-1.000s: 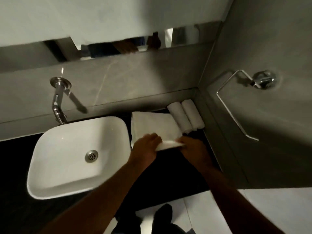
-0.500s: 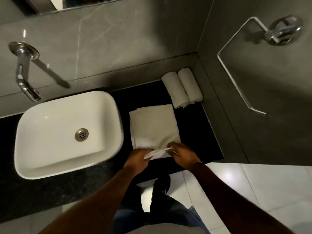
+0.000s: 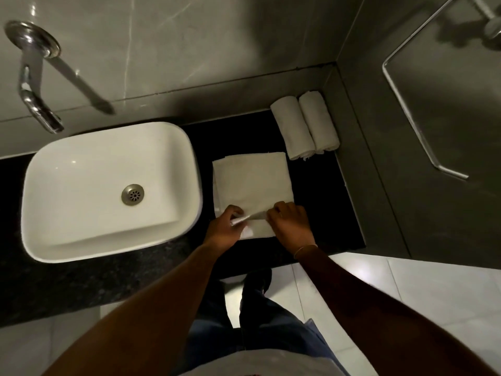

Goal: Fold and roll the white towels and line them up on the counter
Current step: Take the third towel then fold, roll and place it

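Observation:
A folded white towel [image 3: 253,183] lies flat on the black counter [image 3: 320,202], just right of the basin. My left hand [image 3: 223,229] and my right hand [image 3: 290,223] both pinch its near edge, which is lifted and curled over a little. Two rolled white towels [image 3: 303,126] lie side by side in the back right corner, touching each other and close to the wall.
A white basin [image 3: 108,191] sits on the counter at the left, under a chrome wall tap [image 3: 35,77]. A chrome towel bar [image 3: 417,104] hangs on the right wall. The counter's front edge runs just behind my wrists, with pale floor tiles [image 3: 406,289] below.
The camera has tilted down and moved closer, so the mirror has left the view. Both hands have kept hold of the towel's near edge, which is now turned over a little further.

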`<state>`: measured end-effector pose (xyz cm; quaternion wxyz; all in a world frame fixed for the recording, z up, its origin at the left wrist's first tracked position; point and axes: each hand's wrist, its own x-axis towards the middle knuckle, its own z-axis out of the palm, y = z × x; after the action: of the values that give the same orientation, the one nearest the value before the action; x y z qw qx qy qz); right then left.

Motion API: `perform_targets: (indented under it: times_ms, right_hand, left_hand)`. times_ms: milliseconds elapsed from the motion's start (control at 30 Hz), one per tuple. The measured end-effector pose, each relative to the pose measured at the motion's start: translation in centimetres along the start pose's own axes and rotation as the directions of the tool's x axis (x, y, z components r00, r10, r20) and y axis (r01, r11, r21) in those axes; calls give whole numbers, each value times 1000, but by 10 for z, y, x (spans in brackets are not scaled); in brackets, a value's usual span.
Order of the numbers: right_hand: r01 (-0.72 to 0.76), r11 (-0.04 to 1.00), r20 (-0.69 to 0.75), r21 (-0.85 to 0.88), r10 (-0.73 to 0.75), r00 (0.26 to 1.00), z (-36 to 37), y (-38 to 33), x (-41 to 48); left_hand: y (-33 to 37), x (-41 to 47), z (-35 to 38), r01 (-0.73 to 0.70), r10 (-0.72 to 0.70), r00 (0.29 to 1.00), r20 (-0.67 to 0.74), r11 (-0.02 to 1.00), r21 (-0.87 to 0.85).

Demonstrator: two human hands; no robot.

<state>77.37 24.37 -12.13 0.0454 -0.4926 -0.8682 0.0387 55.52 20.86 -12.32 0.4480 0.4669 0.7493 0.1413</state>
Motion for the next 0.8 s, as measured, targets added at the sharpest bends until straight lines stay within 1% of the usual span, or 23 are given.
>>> perform_targets:
  times_ms: [67,133,233,300,333,367,400,433,467,500,533,567,633,667,767,800]
  right_hand:
    - [142,988,-12,67,-142,990,2,-2,-6]
    - [234,965,49,116,-240,969,9,1,-17]
    - [222,966,203,135,-246,948,13,10,-25]
    - [188,967,239,172,-226,944,8,13,-22]
    - [181,966,247,186,-224,943,4,13,-18]
    - [178,964,257,197,-226,940,2,13,-14]
    - [173,963,264,209,-226,938,1,12,-9]
    - [167,960,269,223,-225,936,0,12,-4]
    - [159,959,268,235,-221,938,-1,11,0]
    - [147,956,264,255,-216,940,-2,12,3]
    - [125,950,264,286,-204,943,-4,12,6]
    - [99,943,254,318,-186,949,-7,12,9]
    - [29,928,246,371,-128,961,-16,10,14]
    - [-1,922,264,387,-110,958,-20,8,16]
    - [-60,910,331,410,-87,940,-24,12,25]
    - [-89,902,353,423,-73,933,-25,15,28]
  left_hand:
    - [-3,0,6,70,-68,997,-40,996,49]
    - [-1,-1,10,76,-68,996,-63,987,138]
    - [5,-4,12,5,20,996,-89,963,271]
    - [4,-9,12,-26,95,981,-167,928,373]
    - [2,-11,12,-76,197,957,-211,877,475]
    - [1,-16,12,-165,347,913,-217,798,580]
    - [0,-20,14,-294,512,845,-155,686,666]
    - [-1,-25,14,-425,649,760,-47,550,719]
    - [-2,-30,15,-527,723,688,70,430,733]
    - [-4,-33,16,-590,743,649,165,355,725]
    - [-8,-35,16,-608,720,660,216,344,716]
    - [-11,-34,16,-591,679,700,220,378,713]
    - [-11,-31,15,-526,602,782,162,497,691]
    - [-6,-28,14,-507,576,805,140,548,665]
    - [16,-18,5,-511,540,832,127,656,555]
    - [24,-14,0,-492,498,857,135,710,503]
